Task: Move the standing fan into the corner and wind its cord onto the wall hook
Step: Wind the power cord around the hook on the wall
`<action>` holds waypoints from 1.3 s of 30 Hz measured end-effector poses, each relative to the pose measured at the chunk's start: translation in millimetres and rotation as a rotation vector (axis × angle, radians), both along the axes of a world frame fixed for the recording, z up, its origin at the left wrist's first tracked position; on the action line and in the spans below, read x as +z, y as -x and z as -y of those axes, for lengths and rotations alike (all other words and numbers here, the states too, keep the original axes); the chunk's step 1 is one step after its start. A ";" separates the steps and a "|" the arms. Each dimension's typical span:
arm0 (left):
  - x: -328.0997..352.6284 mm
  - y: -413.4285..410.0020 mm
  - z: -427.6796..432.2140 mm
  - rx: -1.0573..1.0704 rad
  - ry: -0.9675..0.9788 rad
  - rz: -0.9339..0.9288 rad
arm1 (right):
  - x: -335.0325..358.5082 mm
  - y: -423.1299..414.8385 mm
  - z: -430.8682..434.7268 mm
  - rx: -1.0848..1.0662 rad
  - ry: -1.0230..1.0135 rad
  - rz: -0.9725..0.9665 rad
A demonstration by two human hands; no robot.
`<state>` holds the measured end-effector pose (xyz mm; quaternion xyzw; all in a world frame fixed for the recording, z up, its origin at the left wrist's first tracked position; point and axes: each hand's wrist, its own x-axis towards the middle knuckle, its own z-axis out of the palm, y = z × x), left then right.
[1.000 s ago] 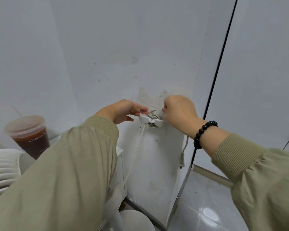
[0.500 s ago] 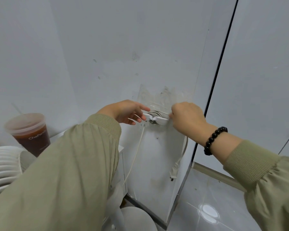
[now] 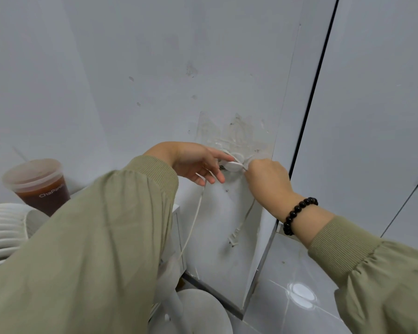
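Head camera shows me both hands up at the hook (image 3: 234, 165), a little right of the frame's centre, on the grey wall (image 3: 155, 68). My left hand (image 3: 196, 162) is open, fingers spread, with a strand of the white cord (image 3: 193, 222) lying across the fingertips just beside the hook. My right hand (image 3: 268, 179) is closed in a fist against the hook's right side; it seems to pinch the cord there, though the grip itself is hidden behind the knuckles.

I judge the job nearly done. The fan (image 3: 3, 232) sits at the left edge of the frame with its round base (image 3: 203, 312) at the bottom centre, close to where the walls meet, so the move into the corner looks finished. Several turns of cord appear wrapped around the hook. One length runs down from my left hand toward the fan, and the plug (image 3: 234, 237) hangs loose below the hook, lower centre right. What seems left is to take up that short tail or tuck it in.

The only writing I can read is on the plastic cup (image 3: 38, 184) of brown drink at middle left: white letters "ChaPan", the rest cut off by my sleeve (image 3: 94, 249).
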<state>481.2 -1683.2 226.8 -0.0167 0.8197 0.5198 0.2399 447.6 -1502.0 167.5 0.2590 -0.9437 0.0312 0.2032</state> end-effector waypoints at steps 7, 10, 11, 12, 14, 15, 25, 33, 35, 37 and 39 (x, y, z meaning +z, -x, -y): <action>-2.3 2.5 -1.9 -0.018 0.008 0.008 | -13.1 3.8 7.7 -0.003 0.071 0.043; -1.8 2.9 -0.5 -0.020 0.001 0.011 | -21.8 5.2 14.9 -0.007 0.096 0.068; -1.3 2.3 1.3 -0.014 -0.003 0.007 | -24.9 6.2 17.0 -0.006 0.127 0.080; -0.2 2.2 3.5 0.000 -0.008 -0.004 | -27.2 7.3 19.0 -0.010 0.165 0.099; 0.5 2.7 9.4 0.064 -0.024 -0.042 | -31.8 7.6 23.1 -0.019 0.271 0.137; 0.3 3.1 12.7 0.117 -0.032 -0.067 | -34.5 8.5 25.3 -0.016 0.334 0.164; -17.2 -1.1 36.2 0.375 0.470 0.070 | -38.9 -0.1 55.9 -0.062 1.548 1.313; -16.2 -1.6 17.7 0.059 0.575 0.203 | -36.3 0.3 53.7 0.079 1.711 1.541; -16.9 -1.6 15.3 0.095 0.521 0.215 | -34.0 1.3 51.6 0.101 1.705 1.570; -18.3 -1.2 16.1 0.122 0.490 0.218 | -33.1 1.0 49.7 0.117 1.701 1.595; -20.5 0.1 18.6 0.145 0.424 0.234 | -33.1 1.1 47.4 0.141 1.689 1.615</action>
